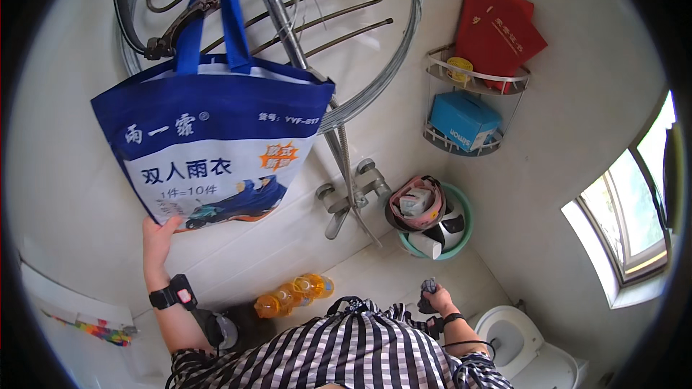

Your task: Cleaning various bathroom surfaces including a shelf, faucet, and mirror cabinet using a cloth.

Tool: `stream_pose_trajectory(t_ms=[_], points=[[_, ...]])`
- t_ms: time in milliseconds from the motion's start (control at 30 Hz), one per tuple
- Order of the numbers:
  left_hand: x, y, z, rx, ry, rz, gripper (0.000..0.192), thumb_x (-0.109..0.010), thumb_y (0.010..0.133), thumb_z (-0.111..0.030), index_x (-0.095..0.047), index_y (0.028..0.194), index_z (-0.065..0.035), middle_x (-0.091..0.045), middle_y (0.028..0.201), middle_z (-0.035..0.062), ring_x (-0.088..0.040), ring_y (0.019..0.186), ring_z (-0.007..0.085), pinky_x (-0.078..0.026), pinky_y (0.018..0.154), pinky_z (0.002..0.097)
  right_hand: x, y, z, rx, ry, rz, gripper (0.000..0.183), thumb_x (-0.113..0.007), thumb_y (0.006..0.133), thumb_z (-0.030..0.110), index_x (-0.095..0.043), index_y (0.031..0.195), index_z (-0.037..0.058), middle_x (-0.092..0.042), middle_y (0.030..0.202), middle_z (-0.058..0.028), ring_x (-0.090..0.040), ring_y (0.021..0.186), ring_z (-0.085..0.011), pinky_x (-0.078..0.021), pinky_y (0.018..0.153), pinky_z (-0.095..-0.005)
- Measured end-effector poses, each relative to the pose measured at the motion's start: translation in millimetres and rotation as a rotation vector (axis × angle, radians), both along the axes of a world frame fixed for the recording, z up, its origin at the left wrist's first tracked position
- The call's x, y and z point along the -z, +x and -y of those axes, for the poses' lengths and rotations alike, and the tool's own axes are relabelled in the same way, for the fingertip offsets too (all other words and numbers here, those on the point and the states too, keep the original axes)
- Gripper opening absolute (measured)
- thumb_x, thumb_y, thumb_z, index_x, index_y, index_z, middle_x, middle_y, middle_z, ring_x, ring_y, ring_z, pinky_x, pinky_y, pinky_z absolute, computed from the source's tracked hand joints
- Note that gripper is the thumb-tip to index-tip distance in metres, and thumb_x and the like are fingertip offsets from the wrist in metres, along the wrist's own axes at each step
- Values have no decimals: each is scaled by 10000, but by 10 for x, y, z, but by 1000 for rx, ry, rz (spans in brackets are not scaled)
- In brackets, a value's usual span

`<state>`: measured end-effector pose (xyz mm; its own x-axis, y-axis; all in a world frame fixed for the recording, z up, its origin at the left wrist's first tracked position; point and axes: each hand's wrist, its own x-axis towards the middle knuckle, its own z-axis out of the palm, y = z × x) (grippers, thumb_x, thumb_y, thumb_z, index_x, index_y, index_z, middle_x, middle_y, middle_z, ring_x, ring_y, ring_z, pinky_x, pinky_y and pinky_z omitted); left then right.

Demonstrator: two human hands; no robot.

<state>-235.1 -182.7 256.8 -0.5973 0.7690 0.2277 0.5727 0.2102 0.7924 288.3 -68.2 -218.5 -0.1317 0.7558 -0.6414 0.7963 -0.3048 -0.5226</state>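
A blue and white raincoat carrier bag (216,140) hangs by its blue handles at the upper left, near a belt with a metal buckle. My left hand (161,232) pinches the bag's lower left corner between thumb and fingers. At the lower right, my right hand (439,300) is closed around a crumpled dark grey cloth (427,296), held low in front of my striped shirt. What the bag holds is hidden.
Coiled wire (378,89) hangs around a shower pipe above a mixer tap (351,194). A corner rack (476,84) holds red folders and a blue box. Below are a green basin (468,227) with helmets, orange-yellow bottles (292,294) and a toilet (508,335). A window is at right.
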Motion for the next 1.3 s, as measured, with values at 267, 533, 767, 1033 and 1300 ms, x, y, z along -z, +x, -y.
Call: stream_pose_trajectory(t_ms=[267, 533, 767, 1033, 1300], points=[[-28, -473, 103, -41, -39, -96, 288, -600, 761, -31, -611, 1042, 32, -653, 961, 52, -588, 840, 135, -463, 793, 283, -973, -1086, -353, 105, 388, -450, 600, -689, 771, 266, -471, 1276, 25, -629, 1051, -228, -618, 979, -343, -482, 858, -388], [-3, -522, -13, -2, 17, -105, 224, -603, 755, -36, -634, 962, 43, -650, 867, 44, -595, 746, 124, -489, 673, 275, -3002, -2469, -968, 18, 1397, -1032, 623, -641, 700, -4, -405, 1277, -16, -448, 1240, -244, -443, 1176, -413, -397, 977, -429], [-111, -333, 5, -10, -47, -16, 296, -605, 736, -31, -604, 1023, 38, -653, 941, 71, -609, 831, 157, -481, 765, 292, -2982, -3092, -1596, -163, 1652, -631, 736, -629, 670, -15, -329, 1342, -46, -377, 1344, -252, -396, 1216, -416, -336, 1029, -460], [63, -552, 30, 87, 18, -12, 249, -613, 740, -12, -625, 982, 46, -663, 891, 58, -610, 786, 138, -500, 722, 282, -3519, -3224, -1844, 104, 1571, -679, 521, -679, 669, 78, -493, 1134, -67, -561, 994, -227, -555, 908, -391, -464, 784, -428], [139, -670, 16, 122, 42, -22, 275, -645, 769, -51, -600, 1027, 33, -650, 945, 60, -603, 823, 145, -504, 725, 288, -3406, -3339, -1906, 181, 1630, -638, 432, -687, 675, 122, -542, 1042, -53, -576, 857, -186, -581, 758, -354, -476, 648, -419]])
